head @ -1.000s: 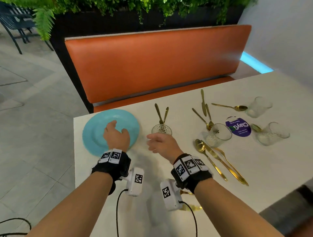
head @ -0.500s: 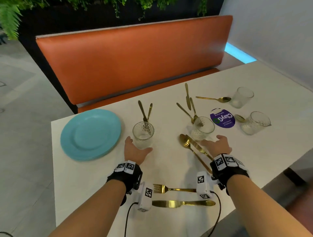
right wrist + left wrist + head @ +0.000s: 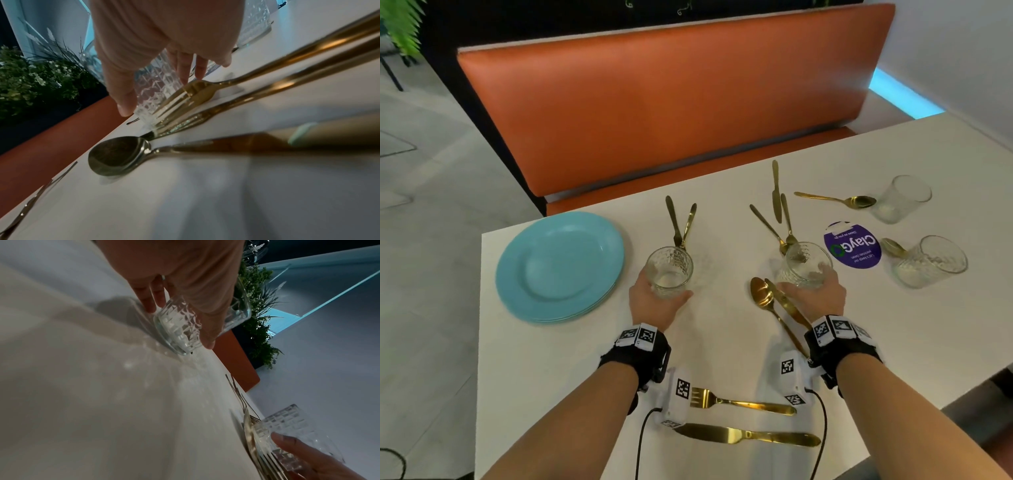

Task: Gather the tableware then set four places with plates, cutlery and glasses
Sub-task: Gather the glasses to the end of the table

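Observation:
My left hand [image 3: 654,303] grips a patterned glass [image 3: 669,270] [image 3: 179,327] standing on the white table [image 3: 551,359], thumb on one side and fingers on the other. My right hand [image 3: 815,294] wraps around a second glass [image 3: 808,263] [image 3: 156,91] near the table's middle. A stack of blue plates [image 3: 560,265] lies at the far left. A gold spoon [image 3: 762,296] [image 3: 121,155], knife and fork lie just left of my right hand. Near the front edge lie a gold fork [image 3: 743,404] and knife [image 3: 750,435].
Two more glasses [image 3: 902,198] [image 3: 931,262] stand at the right, with a gold spoon [image 3: 839,200] and a purple round sticker [image 3: 852,248] nearby. More gold cutlery [image 3: 681,222] [image 3: 777,205] lies toward the far edge. An orange bench back [image 3: 671,96] runs behind the table.
My left hand left the blue plates and took hold of the left glass. My right hand moved right over the cutlery and closed around the middle glass.

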Demonstrator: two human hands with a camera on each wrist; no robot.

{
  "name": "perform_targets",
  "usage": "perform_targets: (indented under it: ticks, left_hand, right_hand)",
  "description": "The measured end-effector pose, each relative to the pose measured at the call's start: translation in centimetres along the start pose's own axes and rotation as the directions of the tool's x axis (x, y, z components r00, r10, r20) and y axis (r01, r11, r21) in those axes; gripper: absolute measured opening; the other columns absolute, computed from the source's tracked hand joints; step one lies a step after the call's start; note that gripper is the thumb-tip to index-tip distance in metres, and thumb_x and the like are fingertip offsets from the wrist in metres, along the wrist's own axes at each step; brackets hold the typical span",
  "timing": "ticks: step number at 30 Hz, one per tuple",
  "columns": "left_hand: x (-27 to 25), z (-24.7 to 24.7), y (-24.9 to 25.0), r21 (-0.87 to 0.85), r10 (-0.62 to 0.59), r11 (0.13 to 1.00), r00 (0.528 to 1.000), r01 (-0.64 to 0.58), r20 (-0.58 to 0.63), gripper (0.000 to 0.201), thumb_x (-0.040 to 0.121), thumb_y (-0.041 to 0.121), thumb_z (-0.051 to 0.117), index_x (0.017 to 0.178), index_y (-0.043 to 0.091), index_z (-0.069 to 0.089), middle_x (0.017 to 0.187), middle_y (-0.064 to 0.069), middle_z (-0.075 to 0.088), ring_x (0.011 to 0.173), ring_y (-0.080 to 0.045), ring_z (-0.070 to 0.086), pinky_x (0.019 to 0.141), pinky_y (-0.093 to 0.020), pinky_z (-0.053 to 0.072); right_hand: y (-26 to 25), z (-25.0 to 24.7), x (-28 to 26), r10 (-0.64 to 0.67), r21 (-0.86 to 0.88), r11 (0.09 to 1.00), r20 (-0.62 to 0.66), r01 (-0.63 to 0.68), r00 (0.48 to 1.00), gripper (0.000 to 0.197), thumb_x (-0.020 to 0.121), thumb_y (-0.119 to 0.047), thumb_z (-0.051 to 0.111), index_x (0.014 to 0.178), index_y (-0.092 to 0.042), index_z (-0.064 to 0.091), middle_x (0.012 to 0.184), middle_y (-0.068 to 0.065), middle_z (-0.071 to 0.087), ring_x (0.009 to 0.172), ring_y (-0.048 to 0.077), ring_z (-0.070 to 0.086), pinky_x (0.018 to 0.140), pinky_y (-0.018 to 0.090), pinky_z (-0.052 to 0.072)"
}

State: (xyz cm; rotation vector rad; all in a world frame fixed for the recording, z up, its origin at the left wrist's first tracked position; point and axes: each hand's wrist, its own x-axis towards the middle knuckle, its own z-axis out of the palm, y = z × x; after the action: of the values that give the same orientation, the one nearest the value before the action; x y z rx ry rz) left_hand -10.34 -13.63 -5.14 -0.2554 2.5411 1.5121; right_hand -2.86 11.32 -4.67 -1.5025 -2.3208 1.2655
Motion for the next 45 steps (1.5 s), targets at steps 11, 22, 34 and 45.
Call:
perform_targets:
  ticks: [11,22,34,45]
  left_hand:
    - [-1.7,-1.6,-1.6,-0.012,0.027,1.0,0.998,-0.028,-0.058,0.077,0.06,0.027,0.086,0.128,0.014,0.052,0.125,-0.007,0.058,0.118,-0.024,0.053,0.09,-0.026,0.041]
    - [-5.3,-7.8,-3.3,-0.085,0.05,0.994,0.981,-0.067,-0.189,0.071,0.058,0.022,0.089,0.12,0.006,0.058,0.119,-0.01,0.063,0.115,-0.025,0.056,0.09,-0.022,0.038]
    - [-7.2,-15.3,-9.0,-0.046,-0.107,0.994,0.947,0.097,-0.303,0.073,0.064,0.023,0.085,0.127,0.007,0.052,0.125,-0.012,0.058,0.12,-0.028,0.051,0.098,-0.035,0.041]
    - [-6.1,-16.6,-10.6,0.001,-0.119,0.992,0.963,0.123,-0.243,0.075,0.065,0.025,0.085,0.13,0.011,0.05,0.129,-0.009,0.058,0.121,-0.028,0.053,0.101,-0.034,0.04]
  right_hand:
    - [-0.8,-0.5,-0.3,-0.091,0.113,0.989,-0.048,0.096,0.995,0.078,0.057,-0.03,0.086,0.126,-0.016,0.053,0.126,0.015,0.056,0.118,0.032,0.051,0.098,0.037,0.045]
    - [-5.2,1.8,-9.5,-0.3,0.231,0.936,0.12,0.268,0.946,0.068,0.065,-0.02,0.085,0.125,-0.01,0.055,0.123,0.006,0.059,0.116,0.022,0.054,0.089,0.023,0.04]
    - [-4.5,7.0,-18.2,-0.343,0.221,0.934,0.32,0.282,0.883,0.069,0.063,-0.019,0.086,0.124,-0.014,0.055,0.12,0.002,0.058,0.11,0.016,0.054,0.089,0.018,0.037]
    - [-4.8,11.2,-21.8,-0.337,0.188,0.941,0.447,0.281,0.829,0.07,0.062,-0.016,0.086,0.124,-0.013,0.054,0.106,-0.005,0.054,0.101,0.012,0.053,0.085,0.019,0.041]
